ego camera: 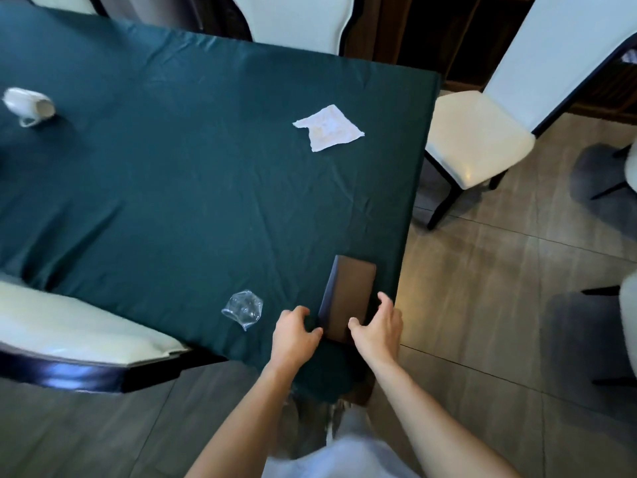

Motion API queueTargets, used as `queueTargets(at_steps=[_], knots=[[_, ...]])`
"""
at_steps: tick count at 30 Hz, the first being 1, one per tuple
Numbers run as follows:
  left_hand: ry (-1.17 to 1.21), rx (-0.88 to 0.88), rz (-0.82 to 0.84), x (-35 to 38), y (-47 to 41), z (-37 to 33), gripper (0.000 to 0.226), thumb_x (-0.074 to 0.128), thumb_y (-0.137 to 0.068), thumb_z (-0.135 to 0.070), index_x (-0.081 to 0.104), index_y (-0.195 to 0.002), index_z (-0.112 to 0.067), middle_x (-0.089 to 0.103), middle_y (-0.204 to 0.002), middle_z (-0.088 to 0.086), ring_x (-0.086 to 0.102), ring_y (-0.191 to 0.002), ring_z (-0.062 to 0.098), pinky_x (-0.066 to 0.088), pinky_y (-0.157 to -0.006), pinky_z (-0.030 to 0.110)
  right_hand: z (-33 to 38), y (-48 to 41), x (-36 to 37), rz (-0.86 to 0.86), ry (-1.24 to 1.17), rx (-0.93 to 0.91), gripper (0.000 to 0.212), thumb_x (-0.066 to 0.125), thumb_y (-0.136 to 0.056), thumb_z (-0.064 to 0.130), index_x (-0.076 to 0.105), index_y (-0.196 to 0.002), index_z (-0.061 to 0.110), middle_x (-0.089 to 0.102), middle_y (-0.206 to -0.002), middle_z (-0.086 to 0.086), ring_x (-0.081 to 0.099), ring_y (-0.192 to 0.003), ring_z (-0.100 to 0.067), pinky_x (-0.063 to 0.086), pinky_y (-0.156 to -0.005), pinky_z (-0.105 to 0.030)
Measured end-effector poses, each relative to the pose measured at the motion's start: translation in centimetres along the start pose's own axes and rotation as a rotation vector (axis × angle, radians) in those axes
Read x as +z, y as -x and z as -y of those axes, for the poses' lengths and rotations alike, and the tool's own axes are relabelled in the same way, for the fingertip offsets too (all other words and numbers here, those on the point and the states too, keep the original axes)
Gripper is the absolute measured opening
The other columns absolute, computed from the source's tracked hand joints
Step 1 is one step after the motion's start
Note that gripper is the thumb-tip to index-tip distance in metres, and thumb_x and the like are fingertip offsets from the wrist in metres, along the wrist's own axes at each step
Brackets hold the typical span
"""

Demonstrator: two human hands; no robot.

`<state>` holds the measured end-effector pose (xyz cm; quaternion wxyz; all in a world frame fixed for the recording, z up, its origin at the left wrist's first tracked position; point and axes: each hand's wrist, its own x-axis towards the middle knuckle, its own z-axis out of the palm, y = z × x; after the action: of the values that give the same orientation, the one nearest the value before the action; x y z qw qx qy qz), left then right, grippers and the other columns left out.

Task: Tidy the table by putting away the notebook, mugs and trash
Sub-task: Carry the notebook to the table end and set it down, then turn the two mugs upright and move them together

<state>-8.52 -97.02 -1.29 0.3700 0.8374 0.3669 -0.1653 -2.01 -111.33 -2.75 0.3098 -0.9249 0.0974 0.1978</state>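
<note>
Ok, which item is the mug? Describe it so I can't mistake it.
Start at the green-clothed table and go to its far left edge, away from both hands. The mug is the white handled cup lying on its side there, alone; the torn paper is flat, the crumpled plastic clear.

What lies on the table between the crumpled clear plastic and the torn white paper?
In the head view, nothing: only bare green tablecloth stretches between the clear plastic and the white paper. The notebook sits off to the side.
</note>
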Motion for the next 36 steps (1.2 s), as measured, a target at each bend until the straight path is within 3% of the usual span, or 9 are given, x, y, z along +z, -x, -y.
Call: queueTargets(at_steps=[4,11,14,17,20,23,29,36], knots=[[-0.174,0.12,-0.04,-3.0,-0.1,-1.7,0.052,0.063,-0.096,-0.035,0.056,-0.142,-0.013,0.06,-0.139,0.011,0.059,-0.128,0.033,0.049,-0.103,0.041,2.5,-1.3,-1.2,-0.038,0.185,-0.195,0.089,0.078,-0.078,0.027,0.032,-0.154,0.017,0.039,-0.151,-0.016,0.044,-0.135,-0.036,0.042,-0.11,-0.046],[-0.364,0.353,-0.243,-13.2,1.3,-3.4,0.038,0.052,-0.102,-0.041,0.062,-0.115,-0.007,0.067,-0.119,0.01,0.064,-0.111,0.035,0.051,-0.084,0.042,11.8,-0.8,-3.3,-0.071,0.272,-0.36,0.082,0.066,-0.089,0.036,0.026,-0.157,0.012,0.034,-0.155,-0.023,0.038,-0.14,-0.043,0.034,-0.113,-0.049],[-0.458,0.438,-0.356,-18.9,1.8,-1.6,0.05,0.048,-0.104,-0.047,0.06,-0.131,-0.006,0.066,-0.135,0.009,0.06,-0.126,0.034,0.05,-0.097,0.045,16.7,1.3,-3.1,-0.115,0.308,-0.463,0.081,0.06,-0.094,0.042,0.022,-0.158,0.011,0.031,-0.156,-0.024,0.037,-0.139,-0.044,0.033,-0.113,-0.05],[-0.545,0.449,-0.416,-25.0,2.5,2.2,0.067,0.039,-0.107,-0.052,0.037,-0.157,-0.007,0.044,-0.164,0.009,0.037,-0.151,0.037,0.036,-0.118,0.048,22.2,4.9,-1.6,-0.154,0.336,-0.586,0.083,0.053,-0.098,0.05,0.015,-0.161,0.011,0.026,-0.159,-0.026,0.033,-0.143,-0.043,0.03,-0.115,-0.051],[-0.567,0.392,-0.536,-31.3,4.1,8.1,0.077,0.032,-0.107,-0.057,0.017,-0.165,-0.01,0.015,-0.176,0.009,0.013,-0.161,0.036,0.019,-0.127,0.053,27.9,10.3,1.6,-0.177,0.36,-0.733,0.084,0.043,-0.1,0.058,0.008,-0.163,0.015,0.016,-0.165,-0.026,0.022,-0.151,-0.042,0.021,-0.12,-0.052],[-0.488,0.291,-0.652,-37.0,6.4,14.7,0.08,0.03,-0.106,-0.061,0.005,-0.167,-0.016,-0.002,-0.177,0.007,-0.003,-0.163,0.034,0.008,-0.129,0.056,33.6,16.3,5.3,-0.178,0.337,-0.881,0.082,0.037,-0.1,0.062,0.005,-0.163,0.02,0.008,-0.167,-0.024,0.008,-0.155,-0.041,0.013,-0.124,-0.056],[-0.395,0.117,-0.826,-45.8,10.9,28.3,0.083,0.03,-0.105,-0.061,-0.006,-0.167,-0.018,-0.012,-0.177,0.005,-0.013,-0.162,0.034,0.001,-0.129,0.059,42.6,27.5,13.4,-0.093,0.266,-1.107,0.081,0.036,-0.099,0.064,0.006,-0.163,0.023,0.002,-0.169,-0.02,0.0,-0.157,-0.037,0.006,-0.125,-0.056],[-0.314,-0.112,-0.858,-52.5,12.8,39.2,0.085,0.024,-0.104,-0.064,-0.013,-0.166,-0.019,-0.022,-0.175,0.006,-0.02,-0.16,0.033,-0.004,-0.128,0.061,49.1,34.7,22.8,0.007,0.366,-1.286,0.086,0.037,-0.097,0.067,0.003,-0.163,0.023,-0.004,-0.168,-0.019,-0.003,-0.157,-0.035,0.002,-0.125,-0.055]])
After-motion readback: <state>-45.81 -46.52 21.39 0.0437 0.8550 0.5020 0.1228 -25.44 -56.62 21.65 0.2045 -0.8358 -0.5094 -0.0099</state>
